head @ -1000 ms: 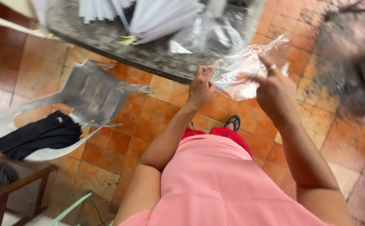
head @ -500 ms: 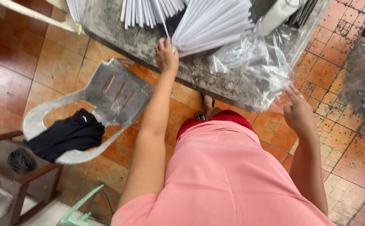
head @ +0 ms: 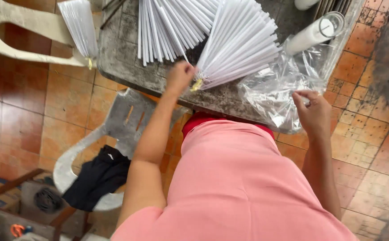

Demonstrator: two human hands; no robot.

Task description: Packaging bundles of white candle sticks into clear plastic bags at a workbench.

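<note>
Three white folded paper fans are showing: one [head: 237,44] is spreading open on the grey table [head: 127,62] by the left hand [head: 179,76], a second [head: 172,24] is lying behind it, and a third [head: 79,27] is hanging off the table's left edge. One clear plastic bag [head: 277,91] is lying crumpled by the right hand [head: 312,111]. One white cylinder [head: 312,33] is resting at the far right. Two plastic chairs are standing around: a grey one [head: 127,120] carrying one black garment [head: 98,178], and a cream one [head: 20,31].
</note>
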